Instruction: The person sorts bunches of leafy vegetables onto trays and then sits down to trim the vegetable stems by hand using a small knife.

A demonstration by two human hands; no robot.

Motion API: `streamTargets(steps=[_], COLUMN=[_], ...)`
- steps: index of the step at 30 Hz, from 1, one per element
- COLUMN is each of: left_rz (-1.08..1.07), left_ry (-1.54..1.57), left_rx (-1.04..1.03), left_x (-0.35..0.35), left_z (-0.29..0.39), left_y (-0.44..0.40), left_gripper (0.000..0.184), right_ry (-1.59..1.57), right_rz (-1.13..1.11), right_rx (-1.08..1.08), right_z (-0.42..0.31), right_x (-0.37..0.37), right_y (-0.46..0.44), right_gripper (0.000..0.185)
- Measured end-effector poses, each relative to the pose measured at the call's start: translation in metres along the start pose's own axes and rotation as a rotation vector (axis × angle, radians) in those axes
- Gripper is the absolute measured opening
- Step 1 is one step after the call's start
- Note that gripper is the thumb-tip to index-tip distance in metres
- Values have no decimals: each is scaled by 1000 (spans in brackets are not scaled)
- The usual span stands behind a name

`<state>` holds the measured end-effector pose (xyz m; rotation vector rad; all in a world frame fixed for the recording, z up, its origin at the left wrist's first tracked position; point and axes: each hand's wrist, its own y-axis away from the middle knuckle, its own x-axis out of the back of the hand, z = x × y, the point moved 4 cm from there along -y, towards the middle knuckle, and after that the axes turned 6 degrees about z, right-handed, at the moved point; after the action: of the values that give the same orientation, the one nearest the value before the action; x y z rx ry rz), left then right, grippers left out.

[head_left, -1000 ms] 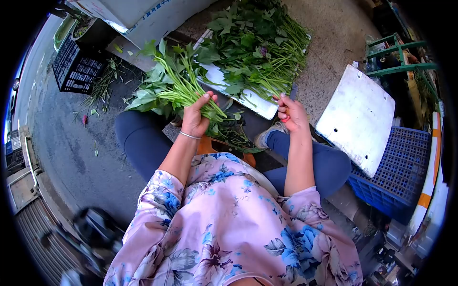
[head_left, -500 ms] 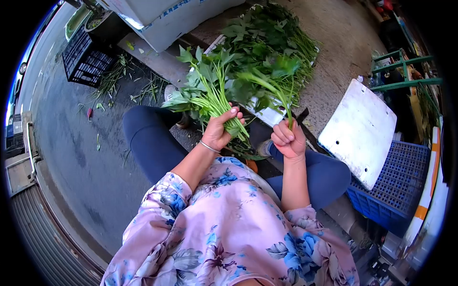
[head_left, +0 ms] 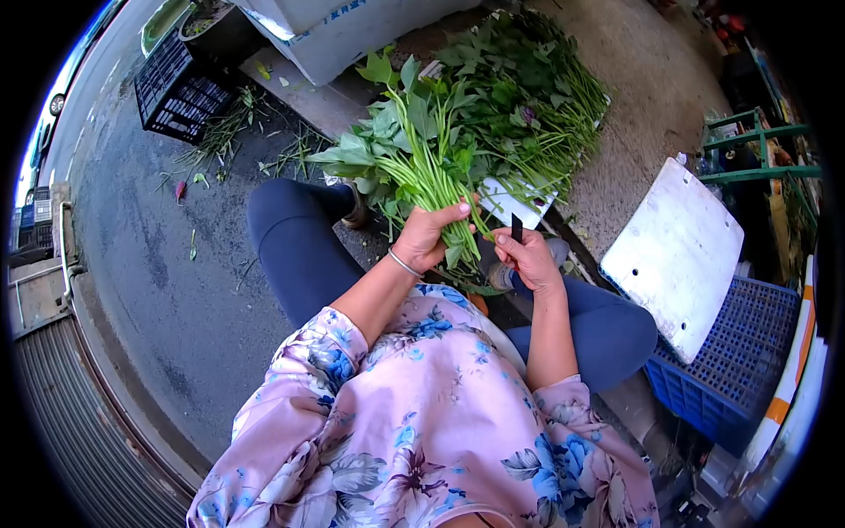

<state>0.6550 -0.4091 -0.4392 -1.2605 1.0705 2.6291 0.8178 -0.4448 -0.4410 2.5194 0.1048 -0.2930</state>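
Moved closer to the left hand point(head_left: 424, 239), which wraps the leafy greens point(head_left: 429, 157) apparently to keep them bundled, the right hand point(head_left: 532, 262) pinches stem ends point(head_left: 482, 231) at frame centre.

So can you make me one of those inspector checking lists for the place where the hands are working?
Surface: grey ground, and a white board mostly covered by greens.
Job's things: a bunch of leafy stems, and a big pile of greens on the board.
Clutter: loose stems scattered on the ground.
Hands: left hand grips the bunch; right hand has its fingertips at the lower stem ends, grip unclear, with a dark flat piece sticking up beside them.
Cables: nothing seen.
Surroundings: black crate, white box, blue crate with a white panel leaning on it.
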Motion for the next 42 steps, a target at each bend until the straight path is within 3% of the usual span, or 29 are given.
streamTargets(steps=[3, 7, 9, 11, 18, 21, 24, 25, 27, 29, 31, 32, 34, 35, 38, 40, 42], left_rz=[36, 157, 220, 222, 249, 314, 287, 288, 273, 255, 278, 289, 315, 322, 354, 353, 353], left_ry=[-22, -62, -43, -24, -141, -218, -211, -202, -225, -226, -199, -161, -117, -115, -104, -72, -29], left_rx=[-33, -222, -276, -299, -263, -295, -368, -377, -397, -422, -430, -407, -365, -370, -338, -366, -380], left_x=[5, 18, 27, 32, 37, 40, 30, 31, 36, 40, 41, 42, 48, 51, 56, 58, 63], left_z=[-2, 16, 20, 19, 12, 10, 33, 42, 56, 64, 64, 64, 65, 67, 76, 77, 75], left_y=[-3, -14, -15, -16, -16, -14, -11, -11, -12, -14, -11, -8, -7, -6, -1, -3, -8], left_gripper=[19, 18, 18, 18, 24, 25, 22, 21, 19, 18, 16, 15, 12, 12, 14, 14, 14], right_ry=[25, -405, -668, -762, -758, -638, -74, -74, -120, -135, 51, 49, 386, 585, 809, 1123, 1125], right_rz=[125, 469, 390, 214, 215, 187, 404, 400, 376, 333, 325, 322, 433, 571, 542, 535, 480], right_rx=[-49, -46, -179, -243, -336, -415, -683, -684, -355, -295, 35, 34, 340, 257, 181, 278, 205], right_z=[5, 29, 41, 49, 69, 98, 142, 136, 100, 55, 27, 34, 33, 29, 18, 16, 23], right_x=[2, 0, -17, -38, -51, -43, -10, -11, -18, -39, -52, -52, -51, -45, -47, -50, -46], right_y=[-1, -15, -7, -6, -27, -27, -19, -21, -35, -43, -61, -80, -115, -125, -157, -174, -187], right_gripper=[18, 32, 44, 44, 30, 26, 27, 27, 32, 42, 37, 37, 30, 20, 17, 15, 15])
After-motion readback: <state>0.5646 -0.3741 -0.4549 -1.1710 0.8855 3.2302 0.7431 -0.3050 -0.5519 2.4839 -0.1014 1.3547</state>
